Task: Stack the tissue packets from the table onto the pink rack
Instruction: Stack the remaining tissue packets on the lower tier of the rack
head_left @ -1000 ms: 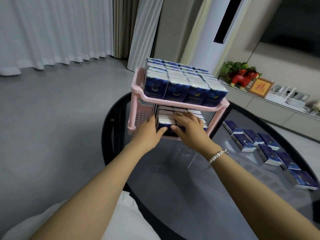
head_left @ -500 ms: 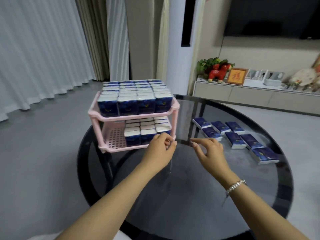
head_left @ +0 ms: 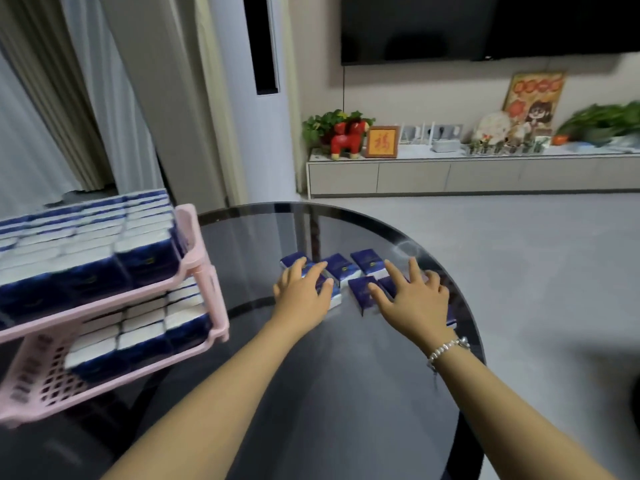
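Observation:
Several dark blue tissue packets lie flat on the round black glass table, toward its far right. My left hand lies over the leftmost packets with fingers spread and straight. My right hand covers the packets on the right, fingers likewise spread; it hides some of them. The pink rack stands at the table's left. Its top shelf is packed with upright packets, and its lower shelf holds a row of packets on the right side.
A low TV cabinet with a red horse figure, a framed picture and plants runs along the far wall under a dark screen. A tall white air conditioner and curtains stand behind the rack. Grey floor surrounds the table.
Both hands left the rack's lower shelf and moved right, onto the loose packets on the table. The view swung right, so the rack now sits at the left edge.

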A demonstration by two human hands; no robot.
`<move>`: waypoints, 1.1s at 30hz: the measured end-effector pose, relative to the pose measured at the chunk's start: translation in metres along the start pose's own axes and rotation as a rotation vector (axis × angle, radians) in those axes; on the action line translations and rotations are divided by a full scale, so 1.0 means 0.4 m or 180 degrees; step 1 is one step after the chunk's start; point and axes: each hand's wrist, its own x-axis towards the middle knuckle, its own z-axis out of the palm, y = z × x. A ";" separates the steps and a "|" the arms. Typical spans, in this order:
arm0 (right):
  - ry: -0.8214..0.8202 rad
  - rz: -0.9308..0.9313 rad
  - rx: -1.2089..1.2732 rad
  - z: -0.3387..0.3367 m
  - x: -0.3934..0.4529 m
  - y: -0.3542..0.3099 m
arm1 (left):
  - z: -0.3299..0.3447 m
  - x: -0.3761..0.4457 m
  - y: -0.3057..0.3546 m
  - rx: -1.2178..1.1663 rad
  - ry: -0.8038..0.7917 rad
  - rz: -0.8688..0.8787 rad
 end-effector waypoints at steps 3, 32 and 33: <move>-0.0297 0.0180 -0.0039 0.033 0.050 0.008 | 0.017 0.089 0.005 0.0362 -0.0510 -0.0049; -0.0470 -0.1412 0.0223 0.064 -0.108 -0.086 | -0.028 -0.195 -0.116 0.0996 -0.0613 -0.0068; -0.0492 -0.1474 0.0220 0.063 -0.129 -0.090 | -0.033 -0.224 -0.119 0.0979 -0.0603 -0.0101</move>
